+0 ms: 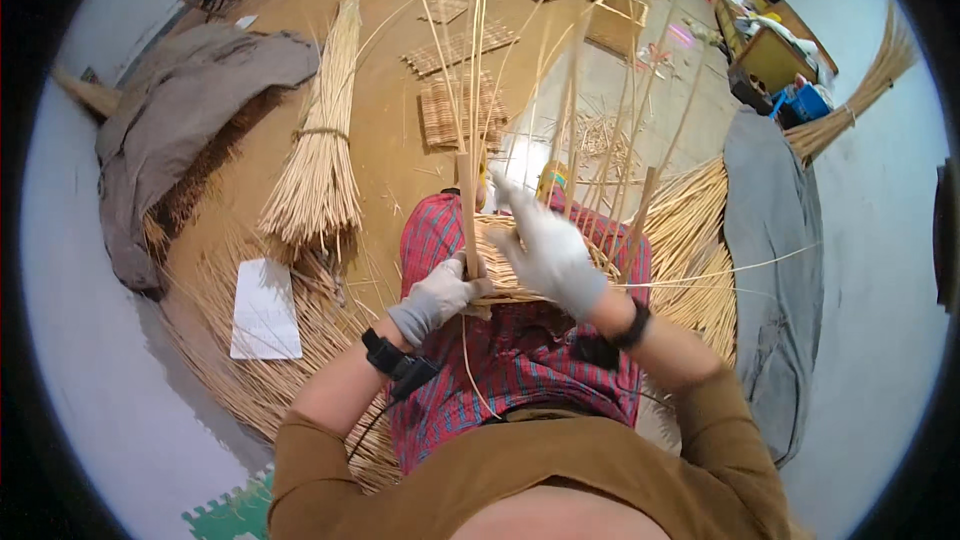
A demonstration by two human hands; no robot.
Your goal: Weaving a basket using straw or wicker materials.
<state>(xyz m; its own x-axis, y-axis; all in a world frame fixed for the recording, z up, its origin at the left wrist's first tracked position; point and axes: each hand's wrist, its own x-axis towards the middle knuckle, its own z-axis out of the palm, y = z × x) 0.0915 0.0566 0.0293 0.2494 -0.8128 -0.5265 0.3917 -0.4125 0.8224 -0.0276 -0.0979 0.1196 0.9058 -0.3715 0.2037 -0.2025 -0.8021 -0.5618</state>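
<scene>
A partly woven wicker basket (497, 243) rests on my lap over a red plaid cloth (500, 350), with long thin rods (600, 160) standing up from it. At its near left corner rises a flat wooden post (466, 210). My left hand (443, 292), in a pale work glove, closes around the foot of that post and the basket's edge. Over the basket, my gloved right hand (555, 255) has its fingers stretched and apart, holding nothing I can see; it hides part of the weave. Another wooden post (640, 215) stands at the right side.
To the left lie a tied bundle of rods (315, 175), loose rods, a white sheet (265, 312) and a grey cloth (200, 80). More rods (695, 240) lie at right beside another grey cloth (770, 290). Slatted panels (460, 112) and a wooden frame (615, 22) are ahead.
</scene>
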